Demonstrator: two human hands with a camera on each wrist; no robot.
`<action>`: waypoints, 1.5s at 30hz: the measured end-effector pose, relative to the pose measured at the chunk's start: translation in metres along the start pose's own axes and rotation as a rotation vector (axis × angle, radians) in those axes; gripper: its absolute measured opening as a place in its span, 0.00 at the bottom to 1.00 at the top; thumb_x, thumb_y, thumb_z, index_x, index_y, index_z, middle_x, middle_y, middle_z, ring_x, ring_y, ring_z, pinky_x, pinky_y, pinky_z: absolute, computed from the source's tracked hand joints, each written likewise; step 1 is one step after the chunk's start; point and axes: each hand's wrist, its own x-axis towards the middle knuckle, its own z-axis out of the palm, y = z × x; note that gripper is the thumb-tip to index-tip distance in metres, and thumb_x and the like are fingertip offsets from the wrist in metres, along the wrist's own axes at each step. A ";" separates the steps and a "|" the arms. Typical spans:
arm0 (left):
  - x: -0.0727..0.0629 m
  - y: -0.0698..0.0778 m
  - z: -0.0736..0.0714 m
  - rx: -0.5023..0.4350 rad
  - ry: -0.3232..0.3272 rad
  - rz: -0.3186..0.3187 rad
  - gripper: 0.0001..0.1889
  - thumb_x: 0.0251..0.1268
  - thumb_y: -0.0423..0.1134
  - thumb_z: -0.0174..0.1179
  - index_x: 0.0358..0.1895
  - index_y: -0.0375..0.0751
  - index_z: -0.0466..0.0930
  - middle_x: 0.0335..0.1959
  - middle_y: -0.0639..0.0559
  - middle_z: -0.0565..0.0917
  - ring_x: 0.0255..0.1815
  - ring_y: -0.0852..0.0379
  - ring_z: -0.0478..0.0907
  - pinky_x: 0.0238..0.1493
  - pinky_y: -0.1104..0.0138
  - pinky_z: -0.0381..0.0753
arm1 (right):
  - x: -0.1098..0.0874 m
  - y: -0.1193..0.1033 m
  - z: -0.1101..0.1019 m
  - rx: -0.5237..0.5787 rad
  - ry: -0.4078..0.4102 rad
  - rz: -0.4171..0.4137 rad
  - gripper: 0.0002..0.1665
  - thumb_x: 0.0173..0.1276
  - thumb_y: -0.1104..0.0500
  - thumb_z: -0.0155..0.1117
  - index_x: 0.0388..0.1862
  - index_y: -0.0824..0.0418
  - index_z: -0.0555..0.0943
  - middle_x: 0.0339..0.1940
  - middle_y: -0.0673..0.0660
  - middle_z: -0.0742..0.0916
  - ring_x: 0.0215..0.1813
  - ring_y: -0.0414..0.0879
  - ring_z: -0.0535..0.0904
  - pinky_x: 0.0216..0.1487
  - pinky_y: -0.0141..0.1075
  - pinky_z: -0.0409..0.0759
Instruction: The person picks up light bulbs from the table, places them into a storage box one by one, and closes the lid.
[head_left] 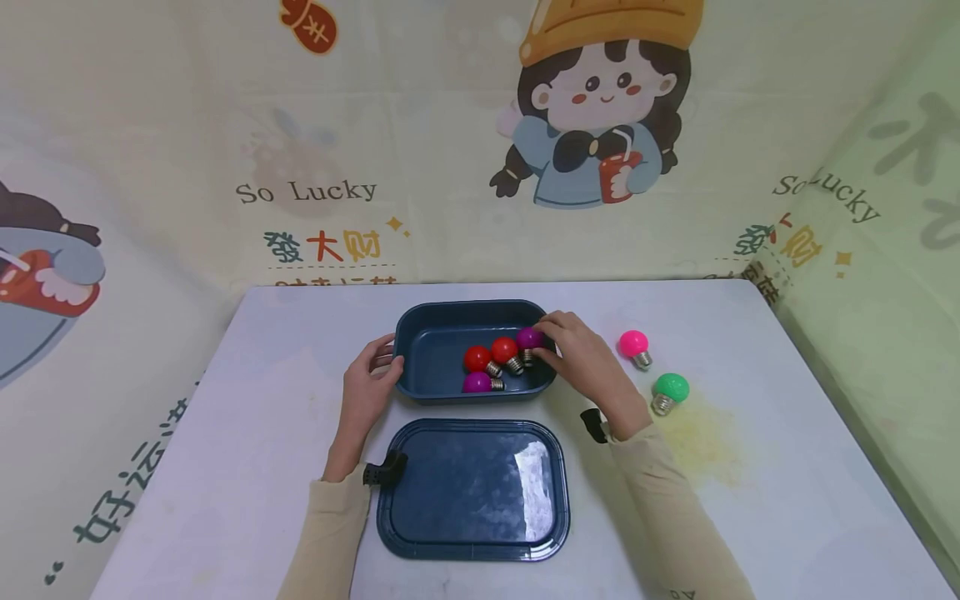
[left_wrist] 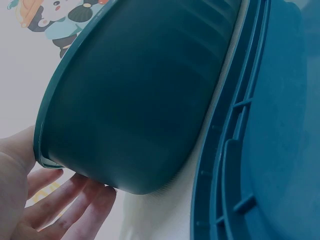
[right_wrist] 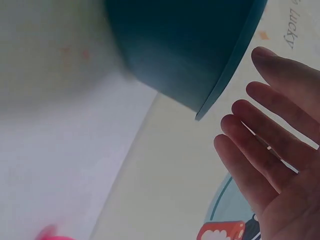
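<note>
In the head view, a dark blue plastic box [head_left: 431, 358] holds two red bulbs, one [head_left: 477, 359] beside the other [head_left: 504, 348], and two purple bulbs. One purple bulb [head_left: 476, 382] lies near the front wall, the other [head_left: 529, 337] by the right end. My left hand [head_left: 369, 383] grips the box's left end, thumb at the rim and fingers against the outer wall. At the right end, my right hand [head_left: 588, 358] is over the rim beside the purple bulb. The right wrist view shows its fingers [right_wrist: 245, 157] extended, with nothing between them.
A matching dark blue lid [head_left: 450, 492] lies flat in front of the box. To the right on the white table [head_left: 247, 467] are a pink bulb [head_left: 633, 343] and a green bulb [head_left: 671, 387]. A printed cloth [head_left: 442, 167] hangs behind.
</note>
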 end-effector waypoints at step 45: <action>-0.002 -0.001 0.002 0.017 0.020 0.015 0.22 0.69 0.38 0.60 0.66 0.44 0.75 0.56 0.40 0.81 0.55 0.46 0.80 0.58 0.51 0.81 | -0.029 0.055 -0.010 -0.017 0.016 0.079 0.21 0.62 0.63 0.72 0.54 0.70 0.82 0.53 0.66 0.83 0.58 0.60 0.77 0.60 0.52 0.79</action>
